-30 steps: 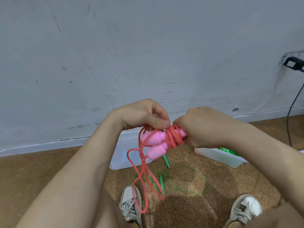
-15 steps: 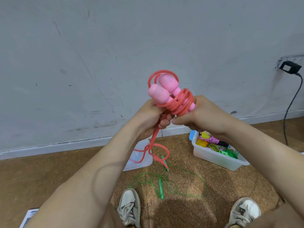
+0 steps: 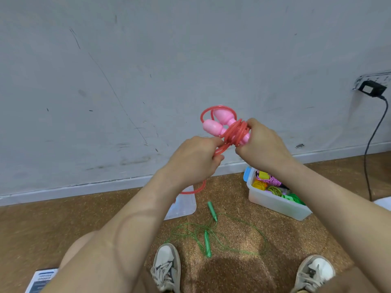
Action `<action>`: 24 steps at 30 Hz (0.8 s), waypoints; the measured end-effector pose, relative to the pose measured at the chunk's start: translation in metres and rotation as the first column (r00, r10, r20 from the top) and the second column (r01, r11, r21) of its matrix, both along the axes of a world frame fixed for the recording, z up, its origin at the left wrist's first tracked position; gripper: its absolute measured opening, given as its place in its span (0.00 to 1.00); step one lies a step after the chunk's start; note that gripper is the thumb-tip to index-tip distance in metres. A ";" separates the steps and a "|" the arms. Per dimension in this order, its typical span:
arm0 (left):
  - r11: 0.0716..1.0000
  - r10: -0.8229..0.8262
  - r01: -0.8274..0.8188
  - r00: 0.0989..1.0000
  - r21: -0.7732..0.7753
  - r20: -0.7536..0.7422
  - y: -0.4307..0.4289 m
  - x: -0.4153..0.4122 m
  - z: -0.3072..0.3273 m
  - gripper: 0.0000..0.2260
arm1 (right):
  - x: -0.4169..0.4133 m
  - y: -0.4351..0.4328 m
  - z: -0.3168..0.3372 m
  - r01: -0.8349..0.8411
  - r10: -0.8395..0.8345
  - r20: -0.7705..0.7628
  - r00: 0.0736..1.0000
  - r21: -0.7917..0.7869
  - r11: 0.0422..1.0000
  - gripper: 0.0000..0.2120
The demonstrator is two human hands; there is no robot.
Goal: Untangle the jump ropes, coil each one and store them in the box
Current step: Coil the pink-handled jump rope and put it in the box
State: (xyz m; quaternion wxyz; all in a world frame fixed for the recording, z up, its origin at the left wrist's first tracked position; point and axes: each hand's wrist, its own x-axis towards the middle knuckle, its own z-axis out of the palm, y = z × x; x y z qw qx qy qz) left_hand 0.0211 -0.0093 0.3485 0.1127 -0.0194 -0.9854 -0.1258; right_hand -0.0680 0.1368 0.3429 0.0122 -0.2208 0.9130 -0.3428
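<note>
The left hand (image 3: 194,159) curls its fingers round the loose red cord of the pink jump rope (image 3: 232,132), held up before the wall. Its two glossy pink bulb-ended handles lie side by side, bound with several turns of cord. Below, a thin green jump rope (image 3: 206,240) sprawls on the floor. The right hand (image 3: 262,144) grips the wrapped handles. The clear box (image 3: 275,206) holds coloured coiled ropes.

1 black adapter (image 3: 372,89) (cable (image 3: 369,166) trailing down) hangs on the grey wall (image 3: 105,81) above cork floor (image 3: 63,220).
</note>
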 end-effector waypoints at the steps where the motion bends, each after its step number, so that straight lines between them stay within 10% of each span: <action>1: 1.000 -0.008 0.008 1.000 -0.001 -0.029 0.001 0.001 0.000 0.10 | -0.001 0.000 0.000 -0.023 0.023 0.021 1.000 -0.006 1.000 0.12; 12: 0.989 0.097 -0.085 0.990 -0.120 0.098 0.006 0.003 0.006 0.11 | -0.003 -0.007 -0.014 -0.032 0.071 -0.143 0.987 0.261 0.965 0.17; 18: 0.992 0.091 -0.094 0.995 0.080 0.040 0.003 0.006 0.017 0.05 | 0.012 -0.010 -0.015 -0.015 0.216 -0.306 0.927 0.546 0.837 0.25; 24: 0.892 0.074 -0.153 0.978 0.425 0.197 -0.001 0.004 0.011 0.02 | 0.022 -0.002 -0.015 -0.204 0.294 -0.099 0.951 0.516 0.832 0.38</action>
